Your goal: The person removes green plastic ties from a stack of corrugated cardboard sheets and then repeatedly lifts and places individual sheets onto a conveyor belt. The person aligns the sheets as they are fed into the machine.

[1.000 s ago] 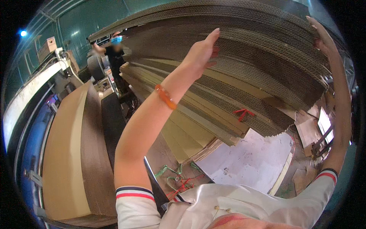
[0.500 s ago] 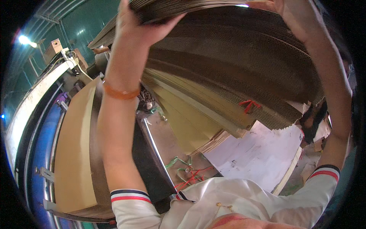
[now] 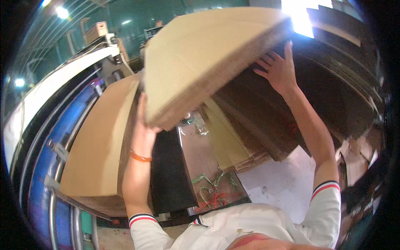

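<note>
A thick stack of tan cardboard sheets (image 3: 208, 46) is raised and tilted in front of me, its broad top face showing. At the stack's lower left corner, my left hand (image 3: 144, 121) grips the edge, thumb up along the side. My right hand (image 3: 278, 74) has its fingers spread against the lower right edge, bearing the stack from below; some fingertips are hard to make out against it. An orange bangle (image 3: 140, 157) circles my left wrist. To the left, another tan cardboard stack (image 3: 98, 141) rests by the machine.
A machine with a blue bed (image 3: 43, 156), metal rods and a white side frame (image 3: 62, 71) runs along the left. More dark-edged cardboard (image 3: 325, 91) is piled on the right. A white sheet (image 3: 279, 179) and red and green straps (image 3: 214, 193) lie low in front.
The raised stack has come down and farther into view, now showing its top face. Both my hands are lower in the picture, the right one also farther left. The view has shifted.
</note>
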Motion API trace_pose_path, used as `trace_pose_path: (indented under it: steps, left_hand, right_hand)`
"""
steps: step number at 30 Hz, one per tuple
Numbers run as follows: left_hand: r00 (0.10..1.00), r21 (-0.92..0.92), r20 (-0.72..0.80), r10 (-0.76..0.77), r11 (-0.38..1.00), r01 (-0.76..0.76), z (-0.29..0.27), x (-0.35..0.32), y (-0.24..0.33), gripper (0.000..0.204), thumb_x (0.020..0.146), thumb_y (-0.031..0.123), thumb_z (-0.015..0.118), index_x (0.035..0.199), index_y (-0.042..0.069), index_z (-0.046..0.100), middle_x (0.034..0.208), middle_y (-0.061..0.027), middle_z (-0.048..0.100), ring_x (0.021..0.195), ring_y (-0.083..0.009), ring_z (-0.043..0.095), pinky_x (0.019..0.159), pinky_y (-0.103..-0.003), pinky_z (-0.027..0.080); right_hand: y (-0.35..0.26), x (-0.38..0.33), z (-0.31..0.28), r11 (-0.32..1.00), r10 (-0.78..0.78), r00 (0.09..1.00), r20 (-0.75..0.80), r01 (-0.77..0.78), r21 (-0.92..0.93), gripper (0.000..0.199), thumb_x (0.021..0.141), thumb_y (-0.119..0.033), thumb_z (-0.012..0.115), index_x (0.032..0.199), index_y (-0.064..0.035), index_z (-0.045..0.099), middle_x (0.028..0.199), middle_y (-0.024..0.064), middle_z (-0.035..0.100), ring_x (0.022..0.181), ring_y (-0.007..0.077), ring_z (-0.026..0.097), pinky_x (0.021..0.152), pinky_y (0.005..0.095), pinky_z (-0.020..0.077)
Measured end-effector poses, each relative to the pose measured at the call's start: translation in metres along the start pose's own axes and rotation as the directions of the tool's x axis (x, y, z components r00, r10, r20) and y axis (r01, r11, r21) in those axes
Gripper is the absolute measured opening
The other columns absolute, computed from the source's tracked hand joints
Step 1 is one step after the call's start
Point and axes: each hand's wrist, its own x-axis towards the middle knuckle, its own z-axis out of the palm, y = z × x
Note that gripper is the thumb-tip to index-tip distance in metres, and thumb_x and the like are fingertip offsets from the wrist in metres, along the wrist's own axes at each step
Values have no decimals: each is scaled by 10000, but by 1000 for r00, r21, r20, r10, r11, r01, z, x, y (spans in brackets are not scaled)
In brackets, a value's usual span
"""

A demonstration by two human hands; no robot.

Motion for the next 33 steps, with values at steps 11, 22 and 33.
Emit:
trace_pose_path:
  steps: [11, 22, 33]
  left_hand:
    - [909, -131, -167, -382, 922, 364, -90, -114, -139, 697, 980, 608, 288, 1414, 82, 432, 1388, -117, 506, 1250, -264, 507, 1032, -382, 432]
    - [910, 135, -301, -285, 932, 336, -214, -217, -180, 734, 912, 587, 509, 1431, 76, 417, 1347, -154, 537, 1136, -280, 581, 986, -411, 470]
    - [932, 193, -352, -89, 967, 165, -269, -207, -183, 630, 1005, 503, 385, 1409, 21, 407, 1369, -132, 492, 1275, -257, 463, 1073, -406, 356]
  right_hand:
    - [97, -67, 53, 903, -266, 961, -76, 221, -368, 705, 920, -462, 594, 1379, 5, 333, 1277, 152, 504, 1214, 263, 477, 1054, 414, 360]
    - [253, -159, 154, 955, -256, 966, 40, 259, -142, 1074, 710, -229, 833, 1467, 69, 131, 1355, 235, 458, 1268, 295, 459, 1090, 366, 332]
    - [264, -169, 198, 755, -483, 836, 261, 549, -360, 1136, 663, -309, 836, 1476, 82, 146, 1524, 319, 160, 1419, 446, 200, 1171, 453, 194]
